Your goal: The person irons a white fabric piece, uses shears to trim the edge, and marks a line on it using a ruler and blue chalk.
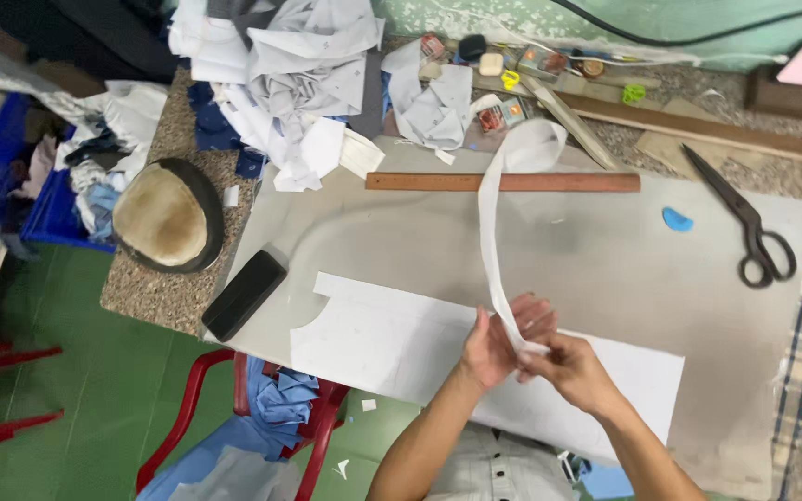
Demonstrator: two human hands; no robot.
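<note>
White fabric strip (497, 232): long, narrow, runs from the pile at the far edge of the surface (605, 269), over the wooden ruler (503, 182), down to the hands at the near edge. It arcs up at the far end and hangs slack in between.

Left hand (498, 345): fingers closed around the strip's near end, thumb side up. Right hand (573, 369): just beside the left and touching it, fingertips pinching the same end. Both hands hover over a large white cut panel (392, 339) that lies flat on the surface, with a curved notch at its left corner.

Around: black rectangular block (243, 295) on the left edge of the surface; round tan cushion-like object (169, 215) beyond it; scissors (744, 223) and a small blue chalk piece (677, 220) to the right, well apart from the hands; heap of white and blue fabric scraps (280, 83) at the far edge.

Risks (judgement): the slack strip could twist along its run, since only the near end is held. A pull toward the body could drag the ruler askew or snag the far end in the scrap heap. The panel underneath could shift if the wrists brush it.

Not resolved: the exact grip point is covered by the fingers; the strip's far end merges with the scraps; small items along the far edge are too small to identify; the panel's near edge is hidden by the forearms.
</note>
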